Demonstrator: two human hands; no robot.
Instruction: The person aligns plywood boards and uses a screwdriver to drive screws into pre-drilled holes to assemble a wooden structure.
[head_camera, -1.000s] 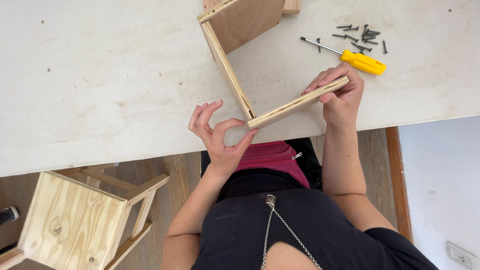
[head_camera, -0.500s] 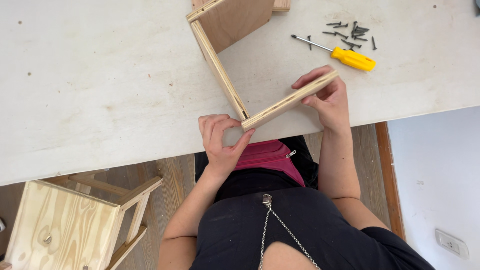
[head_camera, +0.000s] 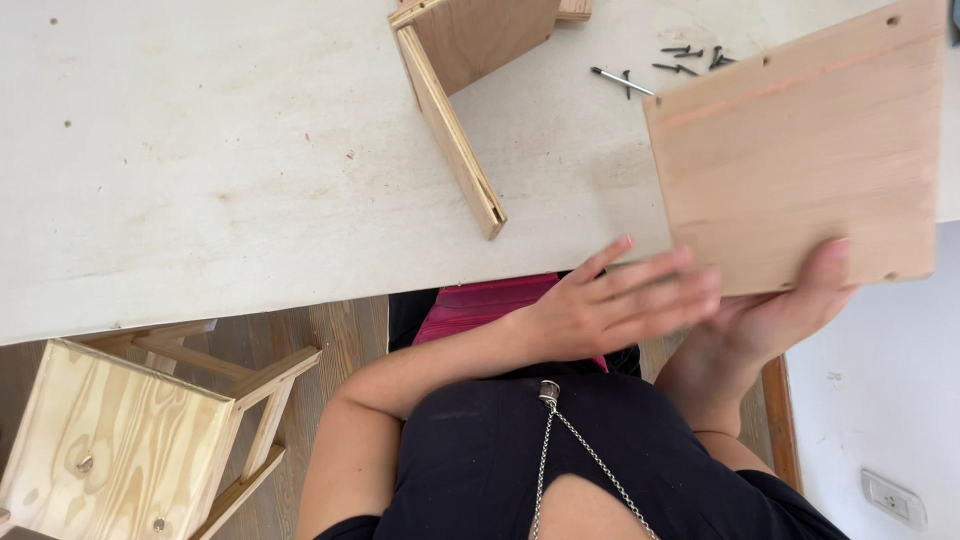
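My right hand (head_camera: 785, 310) grips the lower edge of a flat square wooden board (head_camera: 800, 160), held up off the white table (head_camera: 200, 160) with its broad face towards me. It has small holes near its corners. My left hand (head_camera: 625, 300) reaches across with fingers stretched out, their tips at the board's lower left edge; it is blurred. An upright wooden panel assembly (head_camera: 450, 110) stands on the table to the left of the board, apart from both hands.
Several dark screws (head_camera: 690, 55) and a screwdriver shaft (head_camera: 620, 80) lie at the table's far side, partly hidden by the board. A light wooden stool (head_camera: 130, 440) stands on the plank floor at lower left. A wall socket (head_camera: 893, 497) is at lower right.
The board that stood on edge against the other panel has been lifted away and turned flat-face towards me. My left hand has moved right, off the corner joint.
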